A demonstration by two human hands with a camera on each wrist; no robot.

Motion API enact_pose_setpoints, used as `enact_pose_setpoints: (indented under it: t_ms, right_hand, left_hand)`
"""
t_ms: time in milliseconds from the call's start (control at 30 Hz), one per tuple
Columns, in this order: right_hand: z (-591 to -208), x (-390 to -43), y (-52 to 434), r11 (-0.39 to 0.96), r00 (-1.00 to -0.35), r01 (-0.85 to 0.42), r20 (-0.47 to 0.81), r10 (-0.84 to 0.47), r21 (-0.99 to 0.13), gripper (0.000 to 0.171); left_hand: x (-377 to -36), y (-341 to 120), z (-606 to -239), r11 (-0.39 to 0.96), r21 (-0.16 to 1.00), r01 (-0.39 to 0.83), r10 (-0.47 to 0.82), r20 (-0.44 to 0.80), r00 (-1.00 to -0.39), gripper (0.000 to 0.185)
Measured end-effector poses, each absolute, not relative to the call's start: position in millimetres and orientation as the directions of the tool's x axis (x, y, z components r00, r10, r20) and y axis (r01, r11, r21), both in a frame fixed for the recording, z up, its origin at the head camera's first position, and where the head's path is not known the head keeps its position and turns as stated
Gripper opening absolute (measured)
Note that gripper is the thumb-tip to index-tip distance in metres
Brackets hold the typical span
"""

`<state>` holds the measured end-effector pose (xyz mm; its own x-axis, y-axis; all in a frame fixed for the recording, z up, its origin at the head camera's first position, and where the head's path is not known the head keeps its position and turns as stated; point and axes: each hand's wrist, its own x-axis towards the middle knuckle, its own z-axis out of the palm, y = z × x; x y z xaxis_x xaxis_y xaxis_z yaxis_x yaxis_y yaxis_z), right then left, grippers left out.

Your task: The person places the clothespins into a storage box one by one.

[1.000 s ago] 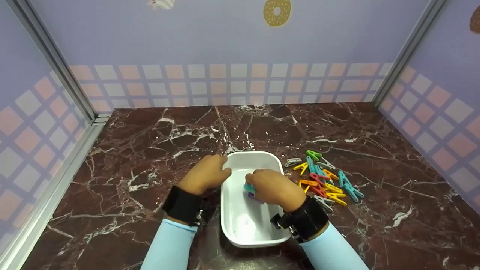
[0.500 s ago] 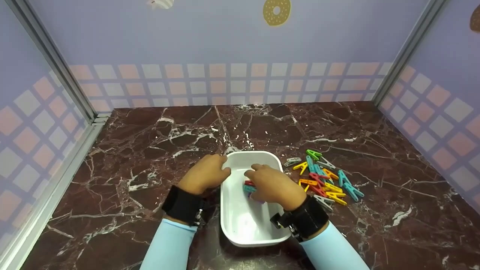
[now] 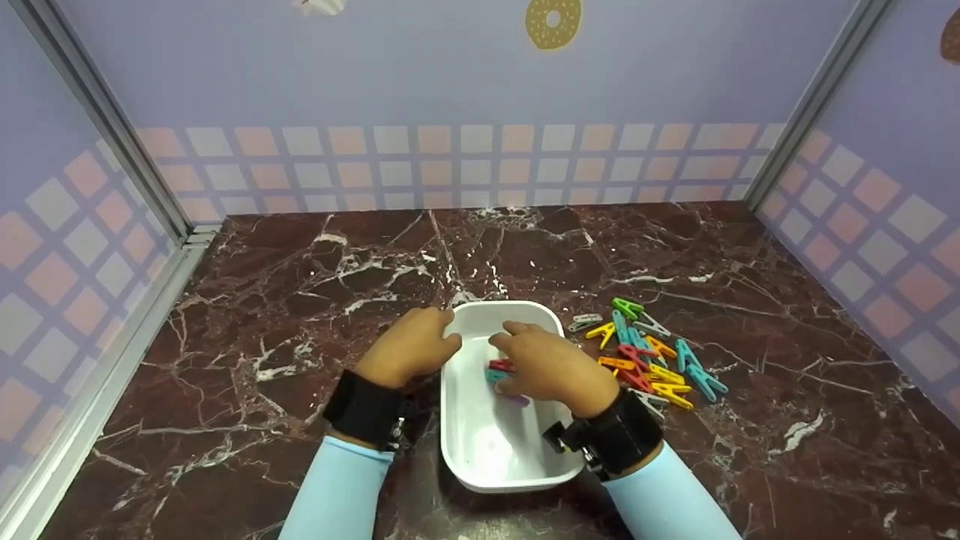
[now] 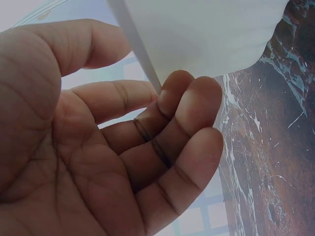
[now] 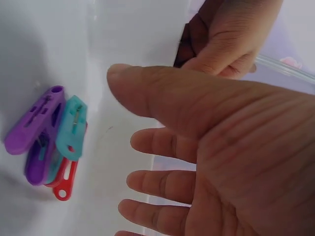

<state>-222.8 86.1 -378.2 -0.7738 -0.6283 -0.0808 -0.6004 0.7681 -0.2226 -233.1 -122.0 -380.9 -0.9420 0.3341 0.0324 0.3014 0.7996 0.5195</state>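
A white plastic container (image 3: 487, 457) stands on the table. My left hand (image 3: 411, 346) grips its left rim, the thumb over the edge; in the left wrist view the fingers (image 4: 199, 103) curl against the outer wall. Over the container's inside hovers my right hand (image 3: 551, 367), fingers spread and holding nothing. Below it lie a purple clothespin (image 5: 37, 125), a turquoise clothespin (image 5: 72, 128) and a red clothespin (image 5: 64, 189), close together on the container's floor. The right hand partly hides them in the head view.
To the container's right, several loose clothespins lie heaped on the marbled table (image 3: 300, 285), among them a yellow clothespin (image 3: 671, 391), a green clothespin (image 3: 627, 308) and a turquoise clothespin (image 3: 705, 382). A patterned wall (image 3: 450, 90) stands behind.
My right hand has let go of the turquoise clothespin in the container. Its fingers have spread and it has lifted slightly. The left hand stays at the rim.
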Motion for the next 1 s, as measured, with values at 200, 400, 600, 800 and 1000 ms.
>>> enact_pose_setpoints:
  t_ms: [200,400,600,800,1000]
  right_hand:
    - [-360.3,-221.4,101.3,0.727,-0.771,-0.604,0.009,-0.636,-0.327,0.056]
    - [-345.7,-232.8,140.0,0.723,-0.823,-0.550,0.124,-0.555,-0.418,0.047]
    - [-365.4,-257.8,172.2,0.773,-0.875,-0.477,0.141,-0.464,-0.418,0.034]
    - [-389.9,-276.5,182.9,0.829,-0.903,-0.424,0.107,-0.415,-0.364,0.041]
    - [-408.4,-283.8,187.5,0.846,-0.916,-0.393,0.071,-0.395,-0.360,0.033]
  left_hand:
    - [-232.0,-122.2,-380.9,0.802,0.508,0.315,0.342,0.042,-0.939,0.014]
    - [-232.0,-124.0,-379.5,0.795,0.514,0.323,0.348,0.050,-0.936,0.017]
    - [-232.7,-123.9,-382.0,0.797,0.515,0.315,0.343,0.044,-0.938,0.023]
    - [-233.4,-123.4,-382.0,0.801,0.511,0.313,0.335,0.051,-0.941,0.027]
    - [-232.9,-122.7,-380.9,0.802,0.507,0.317,0.335,0.059,-0.940,0.025]
